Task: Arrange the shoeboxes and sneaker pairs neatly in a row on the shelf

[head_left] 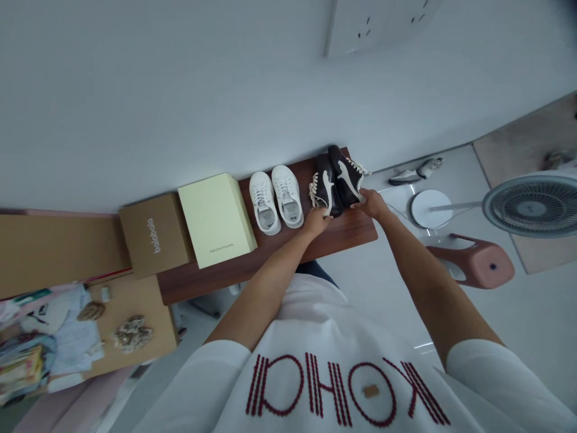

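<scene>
A pair of dark sneakers with white stripes stands at the right end of a brown wooden bench point(270, 258) against the wall. My left hand point(317, 221) grips the heel of the left dark sneaker point(325, 183). My right hand point(372, 203) holds the heel of the right dark sneaker point(346, 173). Both shoes rest on the bench top, toes toward the wall. To their left stands a pair of white sneakers point(276, 199), untouched.
A pale yellow shoe box point(216, 219) and a brown cardboard box point(154, 233) lie further left on the bench. A standing fan point(532, 205), a pink stool point(473, 261) and loose shoes point(417, 170) are on the floor at right. A cluttered table point(130, 300) is lower left.
</scene>
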Demonstrator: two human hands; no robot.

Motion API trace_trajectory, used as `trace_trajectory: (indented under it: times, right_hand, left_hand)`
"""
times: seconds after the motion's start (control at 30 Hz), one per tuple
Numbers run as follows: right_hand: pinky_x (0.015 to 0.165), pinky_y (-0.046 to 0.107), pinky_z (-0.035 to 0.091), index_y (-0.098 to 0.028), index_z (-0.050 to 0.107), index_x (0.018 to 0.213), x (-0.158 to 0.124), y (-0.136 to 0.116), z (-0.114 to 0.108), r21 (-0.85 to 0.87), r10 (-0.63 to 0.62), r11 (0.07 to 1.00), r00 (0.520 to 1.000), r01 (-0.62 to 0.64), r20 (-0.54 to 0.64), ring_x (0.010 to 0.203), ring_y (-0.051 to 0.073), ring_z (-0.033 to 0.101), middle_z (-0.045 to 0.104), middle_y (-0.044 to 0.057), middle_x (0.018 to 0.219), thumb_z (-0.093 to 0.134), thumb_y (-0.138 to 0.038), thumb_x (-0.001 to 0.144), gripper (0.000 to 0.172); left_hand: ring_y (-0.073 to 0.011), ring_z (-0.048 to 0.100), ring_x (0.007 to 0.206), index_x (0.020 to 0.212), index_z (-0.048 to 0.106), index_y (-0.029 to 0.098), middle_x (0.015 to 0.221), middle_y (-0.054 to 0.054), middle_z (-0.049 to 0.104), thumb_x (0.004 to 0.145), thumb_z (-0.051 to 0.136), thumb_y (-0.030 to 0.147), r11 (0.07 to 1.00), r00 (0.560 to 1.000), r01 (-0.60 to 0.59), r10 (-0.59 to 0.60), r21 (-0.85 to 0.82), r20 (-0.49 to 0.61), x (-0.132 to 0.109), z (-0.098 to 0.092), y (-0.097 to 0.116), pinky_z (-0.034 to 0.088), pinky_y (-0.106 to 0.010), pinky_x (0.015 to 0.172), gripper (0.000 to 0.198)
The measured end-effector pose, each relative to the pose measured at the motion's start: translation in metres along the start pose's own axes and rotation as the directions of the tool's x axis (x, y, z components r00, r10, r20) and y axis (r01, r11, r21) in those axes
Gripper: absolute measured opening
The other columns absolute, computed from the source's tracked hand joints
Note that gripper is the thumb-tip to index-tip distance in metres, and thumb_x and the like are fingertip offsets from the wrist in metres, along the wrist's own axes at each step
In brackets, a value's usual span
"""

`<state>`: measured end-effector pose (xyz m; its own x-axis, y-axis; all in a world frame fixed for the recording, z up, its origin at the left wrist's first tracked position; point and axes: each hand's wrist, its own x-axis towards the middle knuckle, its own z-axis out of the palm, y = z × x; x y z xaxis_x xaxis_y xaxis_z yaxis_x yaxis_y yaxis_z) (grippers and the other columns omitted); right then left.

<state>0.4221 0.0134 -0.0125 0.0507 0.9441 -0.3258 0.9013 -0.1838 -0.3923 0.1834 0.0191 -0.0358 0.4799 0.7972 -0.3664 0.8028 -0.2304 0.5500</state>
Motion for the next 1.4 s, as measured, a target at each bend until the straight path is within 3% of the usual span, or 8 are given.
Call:
trace_trajectory:
  times: [0.2, 0.37, 0.5, 0.8, 1.23, 1.4]
  right_hand:
    - [0.083, 0.034, 0.042, -0.016, 0.067, 0.116, -0.01, -0.018, -0.006, -0.336, -0.092, 0.936, 0.994, 0.106, 0.056, 0.098, 0.03, 0.065, 0.073, 0.015, 0.103, 0.07, -0.033, 0.093, 0.029]
    - [0.086, 0.035, 0.036, -0.015, 0.066, 0.109, -0.022, -0.031, -0.001, -0.45, -0.159, 0.876, 0.985, 0.174, 0.071, 0.105, 0.031, 0.063, 0.074, 0.018, 0.107, 0.064, -0.027, 0.094, 0.019]
    - [0.085, 0.036, 0.033, -0.014, 0.068, 0.106, -0.026, -0.038, 0.008, -0.476, -0.192, 0.855, 0.979, 0.204, 0.075, 0.104, 0.03, 0.062, 0.075, 0.019, 0.107, 0.057, -0.02, 0.095, 0.017]
    - [0.087, 0.038, 0.032, -0.012, 0.07, 0.107, -0.015, -0.048, 0.022, -0.491, -0.193, 0.846, 0.978, 0.208, 0.08, 0.102, 0.029, 0.062, 0.076, 0.018, 0.105, 0.043, -0.013, 0.1, 0.028]
    - [0.09, 0.041, 0.037, -0.011, 0.074, 0.107, -0.005, -0.058, 0.021, -0.409, -0.184, 0.89, 0.98, 0.201, 0.08, 0.101, 0.032, 0.062, 0.076, 0.021, 0.1, 0.045, -0.012, 0.097, 0.031]
    - [0.091, 0.04, 0.036, -0.009, 0.073, 0.109, -0.003, -0.063, 0.022, -0.438, -0.17, 0.878, 0.981, 0.196, 0.098, 0.105, 0.031, 0.062, 0.076, 0.022, 0.108, 0.039, -0.011, 0.1, 0.035]
  left_hand:
    - [-0.0275, 0.071, 0.112, 0.118, 0.071, 0.014, 0.11, -0.015, 0.077, 0.101, 0.058, 0.032, 0.985, 0.995, -0.097, 0.093, 0.139, 0.038, -0.004, -0.022, 0.027, 0.051, -0.035, 0.098, 0.029]
    - [-0.0294, 0.073, 0.109, 0.124, 0.069, 0.013, 0.107, -0.017, 0.077, 0.101, 0.052, 0.023, 0.955, 0.991, -0.125, 0.107, 0.269, 0.082, -0.013, -0.029, 0.046, 0.051, -0.039, 0.098, 0.031]
    - [-0.0303, 0.073, 0.11, 0.126, 0.067, 0.01, 0.104, -0.018, 0.077, 0.098, 0.05, 0.015, 0.944, 0.99, -0.125, 0.097, 0.305, 0.106, -0.017, -0.031, 0.05, 0.05, -0.04, 0.099, 0.033]
    - [-0.0294, 0.072, 0.113, 0.126, 0.067, 0.007, 0.108, -0.02, 0.077, 0.102, 0.041, 0.01, 0.957, 0.996, -0.019, -0.006, 0.29, 0.084, -0.004, -0.041, 0.053, 0.05, -0.039, 0.099, 0.036]
    - [-0.0323, 0.072, 0.115, 0.124, 0.07, 0.005, 0.111, -0.023, 0.077, 0.101, 0.04, 0.007, 0.97, 0.996, 0.048, -0.065, 0.239, 0.062, 0.004, -0.042, 0.047, 0.05, -0.041, 0.099, 0.038]
    - [-0.031, 0.072, 0.115, 0.123, 0.069, 0.004, 0.11, -0.024, 0.076, 0.102, 0.04, 0.006, 0.969, 0.997, 0.049, -0.063, 0.241, 0.051, 0.006, -0.039, 0.046, 0.048, -0.04, 0.102, 0.036]
